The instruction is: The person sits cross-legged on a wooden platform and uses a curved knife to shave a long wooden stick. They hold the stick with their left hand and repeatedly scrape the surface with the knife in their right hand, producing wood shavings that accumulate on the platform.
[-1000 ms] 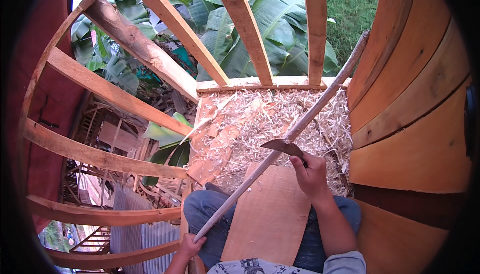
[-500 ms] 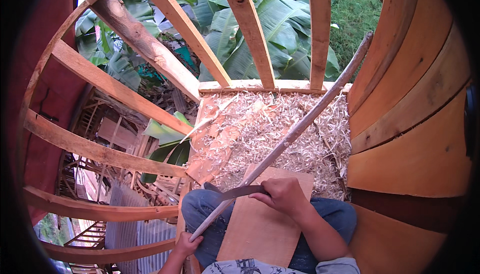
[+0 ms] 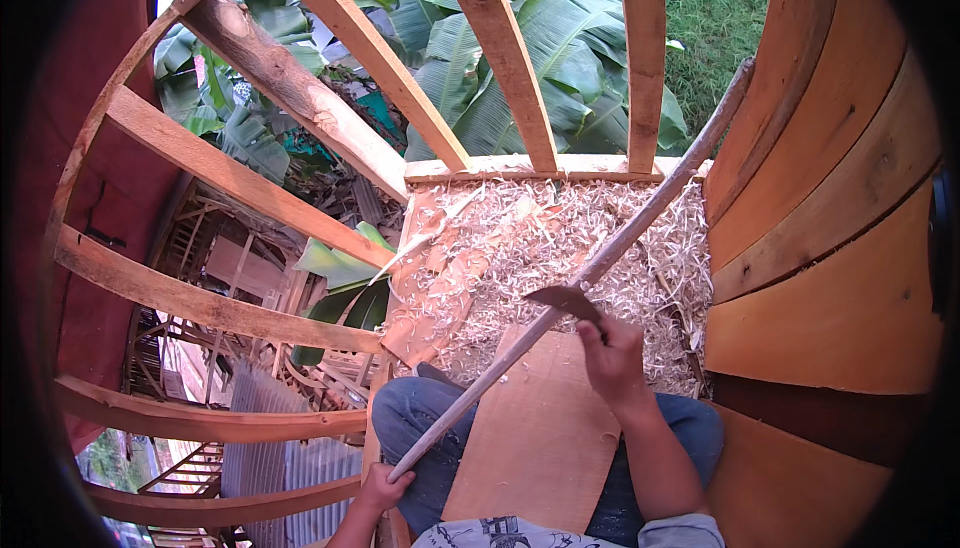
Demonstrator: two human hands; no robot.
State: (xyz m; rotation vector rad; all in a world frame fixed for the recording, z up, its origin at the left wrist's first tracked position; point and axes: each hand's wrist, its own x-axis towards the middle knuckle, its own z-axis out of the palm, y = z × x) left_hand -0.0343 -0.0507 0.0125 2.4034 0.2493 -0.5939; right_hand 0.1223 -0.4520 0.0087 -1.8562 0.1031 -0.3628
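Observation:
A long wooden stick (image 3: 520, 351) slants from my lap up toward the far right, its far end dark and rough, its near part paler. My left hand (image 3: 384, 489) is closed round its lower end. In my right hand (image 3: 612, 363) is a knife (image 3: 565, 300) with a short, dark, curved blade, lying across the stick about midway along. The fingers hide the knife's handle. Beneath the stick, a flat wooden board (image 3: 535, 438) rests on my lap between my bent knees.
Pale wood shavings (image 3: 590, 223) cover the floor ahead. Wooden railing slats (image 3: 215, 313) curve along the left and front, with banana leaves (image 3: 520, 68) beyond. A plank wall (image 3: 820, 258) stands close on the right. Corrugated sheets (image 3: 290, 458) lie below at the left.
My right hand has moved the knife up and away along the stick, from near my knee to its middle. The left hand keeps hold of the lower end; the view has shifted slightly.

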